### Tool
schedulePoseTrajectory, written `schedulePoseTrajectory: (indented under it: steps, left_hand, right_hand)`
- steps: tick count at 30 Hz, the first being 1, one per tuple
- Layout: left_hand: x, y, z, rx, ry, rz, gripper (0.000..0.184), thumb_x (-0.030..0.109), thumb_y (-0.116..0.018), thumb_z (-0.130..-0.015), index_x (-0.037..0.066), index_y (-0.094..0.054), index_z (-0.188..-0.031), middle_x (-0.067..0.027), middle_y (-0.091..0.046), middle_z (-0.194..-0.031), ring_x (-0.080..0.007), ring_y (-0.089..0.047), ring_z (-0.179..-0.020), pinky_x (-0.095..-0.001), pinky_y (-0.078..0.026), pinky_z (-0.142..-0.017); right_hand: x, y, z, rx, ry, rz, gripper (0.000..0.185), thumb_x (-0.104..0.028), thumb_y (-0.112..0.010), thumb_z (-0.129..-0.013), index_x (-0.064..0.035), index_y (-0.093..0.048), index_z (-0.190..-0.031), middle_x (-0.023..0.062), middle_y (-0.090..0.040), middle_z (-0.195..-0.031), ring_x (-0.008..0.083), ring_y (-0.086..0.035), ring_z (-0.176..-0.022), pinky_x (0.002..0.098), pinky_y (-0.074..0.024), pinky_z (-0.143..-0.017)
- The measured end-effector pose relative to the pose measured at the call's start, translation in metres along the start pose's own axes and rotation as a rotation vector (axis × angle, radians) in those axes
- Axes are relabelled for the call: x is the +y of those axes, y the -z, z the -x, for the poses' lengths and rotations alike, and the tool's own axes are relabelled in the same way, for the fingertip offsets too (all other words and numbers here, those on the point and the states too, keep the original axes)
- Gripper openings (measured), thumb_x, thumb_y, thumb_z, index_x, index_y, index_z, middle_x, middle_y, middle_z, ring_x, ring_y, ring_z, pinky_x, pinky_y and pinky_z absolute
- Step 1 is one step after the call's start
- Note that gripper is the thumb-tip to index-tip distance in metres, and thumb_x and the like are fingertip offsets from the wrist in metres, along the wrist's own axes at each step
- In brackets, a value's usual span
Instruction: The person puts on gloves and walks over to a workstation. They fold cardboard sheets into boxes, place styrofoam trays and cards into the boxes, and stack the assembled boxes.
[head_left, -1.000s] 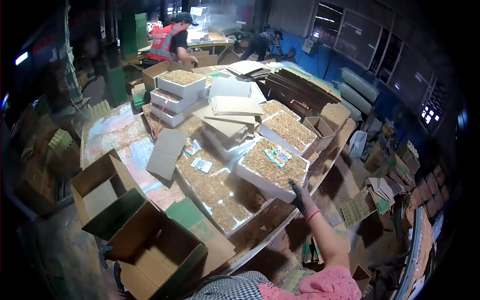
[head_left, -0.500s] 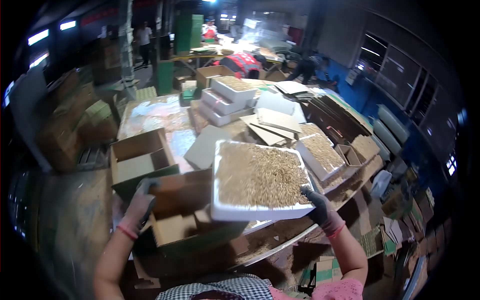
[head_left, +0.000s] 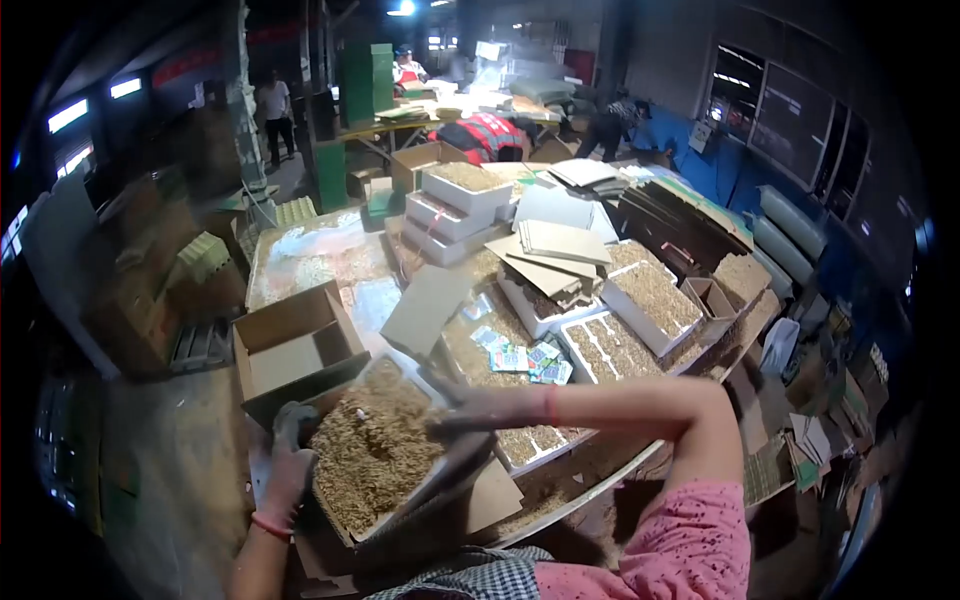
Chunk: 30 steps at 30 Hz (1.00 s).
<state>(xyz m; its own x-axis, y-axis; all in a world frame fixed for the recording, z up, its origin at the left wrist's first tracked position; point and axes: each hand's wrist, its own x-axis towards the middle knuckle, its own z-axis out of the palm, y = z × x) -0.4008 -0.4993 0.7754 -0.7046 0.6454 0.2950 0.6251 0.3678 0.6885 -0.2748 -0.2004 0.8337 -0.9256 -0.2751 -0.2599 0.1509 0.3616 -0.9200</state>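
Though aslant, foam tray [head_left: 412,368] between fingers [head_left: 292,418]

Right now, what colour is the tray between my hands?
The tray is white, shown best in the head view.

White tray [head_left: 408,367], golden-brown husks [head_left: 370,455], pink dark-speckled sleeve [head_left: 690,540], black-and-white checked cloth [head_left: 475,578], brown cardboard box [head_left: 288,325], blue wall [head_left: 678,138]

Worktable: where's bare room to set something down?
The far-left tabletop looks mostly free, between the open carton and the stacked foam trays. Right of the nearest foam tray, it's crowded: packets, cardboard sheets, husk-filled trays.
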Motion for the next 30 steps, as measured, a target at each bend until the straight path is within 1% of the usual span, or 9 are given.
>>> schedulePoseTrajectory:
  steps: [6, 9, 12, 14, 16, 18, 21, 25, 30]
  left_hand:
    - [-0.009, 0.002, 0.007, 0.097, 0.360, 0.334, 0.054, -0.009, -0.044, -0.065, 0.003, -0.053, -0.117, -0.0107, -0.049, -0.124, -0.0209, -0.051, -0.109, -0.0272, -0.041, -0.087]
    - [0.000, 0.005, -0.004, 0.112, 0.434, 0.330, 0.053, -0.006, -0.044, -0.069, 0.004, -0.052, -0.120, -0.0115, -0.049, -0.125, -0.0198, -0.052, -0.107, -0.0281, -0.043, -0.082]
    - [-0.014, 0.005, -0.002, 0.220, 0.467, 0.202, 0.046, 0.004, -0.045, -0.081, 0.002, -0.048, -0.127, -0.0136, -0.047, -0.130, -0.0223, -0.048, -0.115, -0.0319, -0.041, -0.091]
    - [-0.007, 0.009, 0.009, 0.331, 0.495, 0.101, 0.044, 0.011, -0.046, -0.088, 0.000, -0.045, -0.131, -0.0151, -0.046, -0.134, -0.0240, -0.046, -0.121, -0.0345, -0.039, -0.098]
    - [0.020, 0.011, -0.001, 0.368, 0.425, -0.082, 0.044, 0.018, -0.046, -0.096, -0.001, -0.042, -0.135, -0.0165, -0.045, -0.137, -0.0257, -0.043, -0.127, -0.0370, -0.037, -0.105]
    - [0.057, 0.010, -0.031, 0.305, 0.311, -0.383, 0.045, 0.015, -0.050, -0.094, -0.003, -0.041, -0.135, -0.0178, -0.046, -0.136, -0.0268, -0.046, -0.123, -0.0361, -0.038, -0.103]
    - [0.086, -0.006, -0.074, 0.144, 0.059, -0.442, 0.053, 0.011, -0.061, -0.086, -0.002, -0.042, -0.134, -0.0201, -0.053, -0.128, -0.0298, -0.051, -0.118, -0.0365, -0.040, -0.100]
    - [0.096, -0.042, -0.141, 0.068, -0.290, -0.695, 0.099, 0.051, -0.073, -0.073, 0.005, -0.026, -0.146, -0.0229, -0.031, -0.146, -0.0385, -0.024, -0.139, -0.0487, -0.025, -0.110]
    - [0.119, -0.042, -0.219, -0.251, -0.346, -1.085, 0.055, 0.020, -0.065, -0.076, 0.009, -0.051, -0.128, -0.0184, -0.049, -0.116, -0.0369, -0.049, -0.106, -0.0450, -0.044, -0.085]
  right_hand:
    - [0.031, -0.006, -0.072, -0.030, -0.141, 0.230, 0.045, -0.035, -0.052, -0.089, -0.0042, -0.043, -0.120, 0.0148, -0.062, -0.099, 0.0273, -0.063, -0.087, 0.0395, -0.0476, -0.081]
    - [0.074, -0.010, -0.111, 0.261, -0.681, -0.423, 0.035, -0.033, -0.050, -0.088, -0.0047, -0.061, -0.105, 0.0106, -0.067, -0.084, 0.0275, -0.064, -0.078, 0.0428, -0.0482, -0.075]
    - [0.051, 0.009, -0.124, 0.105, 0.469, 0.992, 0.028, -0.024, -0.047, -0.088, -0.0054, -0.065, -0.098, 0.0101, -0.066, -0.078, 0.0284, -0.063, -0.071, 0.0456, -0.0477, -0.067]
    - [0.089, 0.089, -0.162, 0.578, 0.510, 0.952, 0.030, -0.015, -0.047, -0.082, -0.0066, -0.057, -0.110, 0.0163, -0.063, -0.089, 0.0300, -0.063, -0.088, 0.0446, -0.0502, -0.059]
    - [0.156, 0.163, -0.204, 0.854, 0.185, 1.506, 0.041, -0.023, -0.044, -0.089, -0.0156, -0.052, -0.129, 0.0178, -0.047, -0.134, 0.0332, -0.045, -0.125, 0.0549, -0.0362, -0.099]
    - [0.228, 0.218, -0.217, 0.699, 0.183, 1.572, 0.048, -0.027, -0.051, -0.087, -0.0244, -0.048, -0.135, 0.0132, -0.039, -0.144, 0.0358, -0.037, -0.132, 0.0606, -0.0217, -0.106]
    - [0.253, 0.253, -0.228, 0.834, 0.489, 1.516, 0.020, -0.026, -0.056, -0.082, -0.0213, -0.065, -0.098, 0.0008, -0.062, -0.107, 0.0223, -0.060, -0.095, 0.0364, -0.0455, -0.084]
    - [0.115, 0.216, -0.157, 0.836, 0.787, 1.103, 0.005, -0.021, -0.062, -0.080, -0.0178, -0.064, -0.083, -0.0013, -0.064, -0.087, 0.0175, -0.060, -0.082, 0.0312, -0.0469, -0.073]
    - [0.043, 0.213, -0.087, 0.359, 0.965, 0.706, 0.022, -0.024, -0.058, -0.087, -0.0145, -0.064, -0.106, 0.0077, -0.063, -0.096, 0.0262, -0.060, -0.094, 0.0351, -0.0473, -0.082]
